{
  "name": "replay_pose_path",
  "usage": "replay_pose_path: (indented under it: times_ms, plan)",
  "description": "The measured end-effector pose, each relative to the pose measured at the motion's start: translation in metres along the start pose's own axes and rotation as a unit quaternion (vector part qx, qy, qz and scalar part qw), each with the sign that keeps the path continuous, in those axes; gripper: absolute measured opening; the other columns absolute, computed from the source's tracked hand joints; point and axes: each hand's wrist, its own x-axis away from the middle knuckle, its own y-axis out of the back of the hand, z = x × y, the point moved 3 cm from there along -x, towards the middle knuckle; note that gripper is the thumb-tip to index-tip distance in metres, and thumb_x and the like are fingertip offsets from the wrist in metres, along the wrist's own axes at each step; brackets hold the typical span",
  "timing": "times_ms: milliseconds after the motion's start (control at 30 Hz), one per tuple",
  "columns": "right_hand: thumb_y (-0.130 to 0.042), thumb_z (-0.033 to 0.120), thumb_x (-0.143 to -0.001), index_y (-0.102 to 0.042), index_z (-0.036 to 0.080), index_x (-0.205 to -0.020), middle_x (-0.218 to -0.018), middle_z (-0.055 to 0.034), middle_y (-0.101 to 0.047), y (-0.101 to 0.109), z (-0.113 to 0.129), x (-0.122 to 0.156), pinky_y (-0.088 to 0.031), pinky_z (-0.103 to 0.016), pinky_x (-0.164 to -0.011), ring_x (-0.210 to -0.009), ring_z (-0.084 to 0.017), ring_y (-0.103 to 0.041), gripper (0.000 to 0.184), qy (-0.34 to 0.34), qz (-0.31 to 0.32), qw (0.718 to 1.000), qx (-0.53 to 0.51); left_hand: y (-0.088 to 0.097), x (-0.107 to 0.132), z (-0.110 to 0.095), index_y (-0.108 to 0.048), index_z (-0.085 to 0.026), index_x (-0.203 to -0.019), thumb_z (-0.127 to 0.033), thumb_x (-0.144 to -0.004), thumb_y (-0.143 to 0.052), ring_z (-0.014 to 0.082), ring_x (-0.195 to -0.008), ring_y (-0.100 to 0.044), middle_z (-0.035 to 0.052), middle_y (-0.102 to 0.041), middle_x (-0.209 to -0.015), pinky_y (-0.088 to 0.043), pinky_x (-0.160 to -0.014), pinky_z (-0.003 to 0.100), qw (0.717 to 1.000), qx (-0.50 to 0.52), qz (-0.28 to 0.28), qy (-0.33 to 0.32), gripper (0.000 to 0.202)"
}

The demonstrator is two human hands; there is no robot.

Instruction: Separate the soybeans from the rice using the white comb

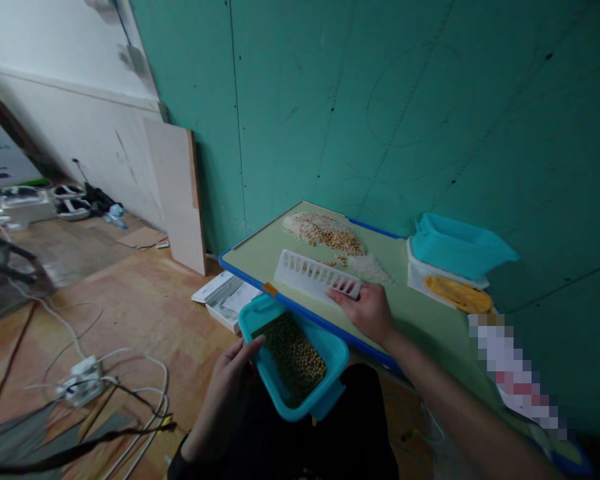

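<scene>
My left hand (230, 373) grips the near left rim of a blue plastic tub (330, 393) half full of greenish-brown beans (293, 360), held below the table's front edge over my lap. My right hand (367, 308) holds the near end of a white slotted sieve tray (313, 275) that lies on the green table top (260, 257). Beyond the tray lies a heap of mixed beans and rice (325, 230), with a small patch of white rice (370, 268) beside it.
A second blue tub (455, 243) leans on white trays at the table's right against the green wall, with a yellow item (457, 293) in one tray. On the floor: a white box (225, 297), a power strip (83, 381) with cables, a leaning board (173, 193).
</scene>
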Motion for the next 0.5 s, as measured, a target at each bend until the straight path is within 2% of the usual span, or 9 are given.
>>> replay_pose_path:
  times_ms: [100,233,367,500]
  plan:
    - [-0.066,0.033,-0.087,-0.076,0.015,-0.081,-0.083,-0.0102,-0.079,-0.021,0.006,-0.029,-0.054,-0.03,-0.071,-0.077,-0.023,-0.074,0.022,0.024,-0.005,0.998,0.064,-0.001,0.003,0.0,-0.075,-0.021,-0.074,-0.036,-0.068,-0.084,0.0149,-0.05,-0.059,-0.0021,-0.065,-0.056,-0.05,-0.051,0.025,1.0,-0.001,0.0,0.003,0.019]
    - [-0.061,0.033,-0.091,-0.074,0.015,-0.089,-0.088,-0.0126,-0.078,-0.043,0.015,-0.054,-0.051,-0.028,-0.072,-0.081,-0.024,-0.074,0.022,0.003,-0.021,0.981,0.192,0.002,0.003,0.002,-0.074,-0.021,-0.07,-0.037,-0.066,-0.085,0.0166,-0.054,-0.063,-0.0007,-0.068,-0.059,-0.053,-0.055,0.026,1.0,-0.006,-0.009,0.005,0.02]
    - [-0.05,0.03,-0.097,-0.071,0.015,-0.096,-0.089,-0.0143,-0.077,-0.052,0.024,-0.058,-0.05,-0.028,-0.072,-0.083,-0.025,-0.074,0.026,-0.025,-0.032,0.956,0.291,0.008,-0.001,0.007,-0.074,-0.022,-0.069,-0.04,-0.067,-0.084,0.0195,-0.054,-0.065,0.0009,-0.067,-0.057,-0.052,-0.053,0.028,1.0,-0.021,-0.015,0.01,0.021]
    - [-0.043,0.02,-0.098,-0.067,0.013,-0.101,-0.087,-0.0158,-0.076,-0.06,0.034,-0.053,-0.051,-0.029,-0.07,-0.08,-0.025,-0.074,0.026,-0.017,-0.012,0.932,0.362,0.011,-0.005,0.013,-0.074,-0.022,-0.069,-0.039,-0.066,-0.085,0.0216,-0.055,-0.067,0.0026,-0.069,-0.059,-0.053,-0.054,0.03,0.999,-0.014,-0.012,0.037,0.021]
